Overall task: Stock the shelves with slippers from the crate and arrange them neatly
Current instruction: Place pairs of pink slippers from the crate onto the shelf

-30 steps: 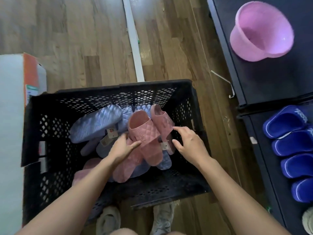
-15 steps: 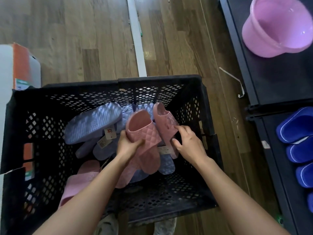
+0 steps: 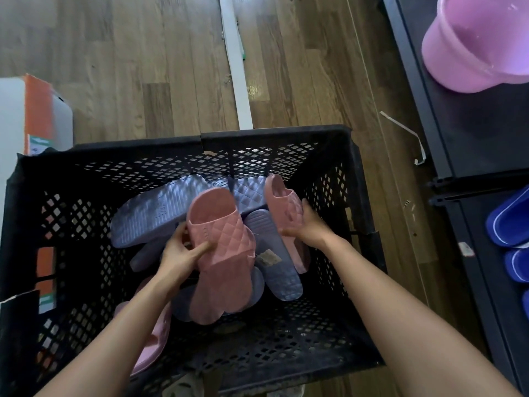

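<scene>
Left hand (image 3: 179, 253) grips a pink quilted slipper (image 3: 220, 239) by its strap, right hand (image 3: 309, 224) grips the second pink slipper (image 3: 282, 196); both inside the black crate (image 3: 257, 138). Probably light, bendy foam: strap band is the firm hold.

floor (image 3: 143, 67): brown wood planks | white strip (image 3: 236, 67) across it | left: white-orange box (image 3: 37, 110) | right: pink basin (image 3: 472, 47)

Black lattice crate (image 3: 272, 136), quilted pink slippers (image 3: 223, 236), lavender slippers (image 3: 154, 216) perhaps ribbed underneath, royal-blue slippers (image 3: 512, 222), pink basin (image 3: 469, 53).
</scene>
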`<state>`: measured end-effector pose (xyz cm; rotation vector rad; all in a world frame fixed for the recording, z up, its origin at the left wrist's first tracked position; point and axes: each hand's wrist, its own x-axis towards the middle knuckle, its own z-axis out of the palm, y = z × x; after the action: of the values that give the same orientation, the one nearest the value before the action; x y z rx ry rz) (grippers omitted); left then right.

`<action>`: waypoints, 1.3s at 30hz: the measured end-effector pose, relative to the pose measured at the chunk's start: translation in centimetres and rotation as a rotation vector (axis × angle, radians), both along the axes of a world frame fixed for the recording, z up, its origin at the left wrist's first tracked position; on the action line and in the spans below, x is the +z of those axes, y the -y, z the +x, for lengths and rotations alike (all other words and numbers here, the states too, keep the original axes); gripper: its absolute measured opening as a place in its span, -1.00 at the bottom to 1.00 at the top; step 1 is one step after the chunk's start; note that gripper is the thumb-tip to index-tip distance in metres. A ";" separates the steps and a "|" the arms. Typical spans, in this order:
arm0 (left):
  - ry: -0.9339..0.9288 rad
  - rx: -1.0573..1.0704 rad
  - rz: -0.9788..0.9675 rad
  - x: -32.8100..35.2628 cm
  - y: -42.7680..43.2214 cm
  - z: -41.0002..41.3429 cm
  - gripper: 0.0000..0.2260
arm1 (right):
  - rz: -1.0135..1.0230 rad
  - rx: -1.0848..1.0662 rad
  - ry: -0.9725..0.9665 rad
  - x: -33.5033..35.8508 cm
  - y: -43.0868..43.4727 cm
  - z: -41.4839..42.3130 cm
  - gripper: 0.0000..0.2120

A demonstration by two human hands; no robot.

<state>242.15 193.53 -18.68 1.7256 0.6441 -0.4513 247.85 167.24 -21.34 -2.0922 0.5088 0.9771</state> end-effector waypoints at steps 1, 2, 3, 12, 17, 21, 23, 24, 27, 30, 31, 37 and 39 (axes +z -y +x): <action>-0.002 0.002 -0.016 0.0 -0.5 -0.1 -0.52 | -0.034 0.001 0.014 -0.3 0.0 0.0 0.17; 0.002 0.006 -0.034 0.3 -0.9 -0.1 -0.53 | -0.084 0.005 0.035 -0.4 0.0 0.1 0.10; 0.010 0.008 -0.052 0.5 -1.4 -0.2 -0.55 | -0.130 0.004 0.055 -0.6 0.1 0.1 0.02; -0.016 0.108 -0.101 1.9 -6.9 -1.0 -0.69 | -0.245 0.125 0.164 2.4 -1.3 0.0 -0.88; -0.017 0.109 -0.122 3.0 -8.1 -1.2 -0.76 | -0.383 0.297 0.230 4.9 -2.1 -1.7 -0.73; -0.045 0.119 -0.138 3.9 -8.6 -1.4 -0.54 | -0.433 0.384 0.316 5.7 -4.0 -3.7 -0.68; -0.042 0.109 -0.130 3.9 -8.7 -1.7 -0.59 | -0.406 0.371 0.356 5.4 -4.8 -4.3 -0.65; -0.037 0.105 -0.116 3.8 -8.7 -1.8 -0.65 | -0.384 0.361 0.373 4.9 -5.1 -4.4 -0.61; -0.045 0.110 -0.105 3.3 -8.3 -2.0 -0.77 | -0.281 0.307 0.412 4.2 -5.4 -4.6 -0.57; -0.081 0.114 -0.112 2.9 -7.5 -2.2 -0.77 | -0.252 0.131 0.465 3.9 -4.7 -4.5 -0.65; -0.084 0.118 -0.114 2.8 -7.4 -2.3 -0.77 | -0.270 0.096 0.502 3.8 -4.4 -4.5 -0.65; -0.110 0.103 -0.122 2.0 -6.8 -2.5 -0.71 | -0.016 -0.073 0.216 2.5 -3.5 -3.5 -0.15; -0.116 0.093 -0.133 2.0 -6.8 -2.5 -0.67 | 0.016 -0.087 0.192 2.0 -3.5 -3.2 -0.14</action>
<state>239.64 200.30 -16.72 1.5454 0.7578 -0.5195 244.64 170.72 -19.34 -2.1045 0.4869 0.7202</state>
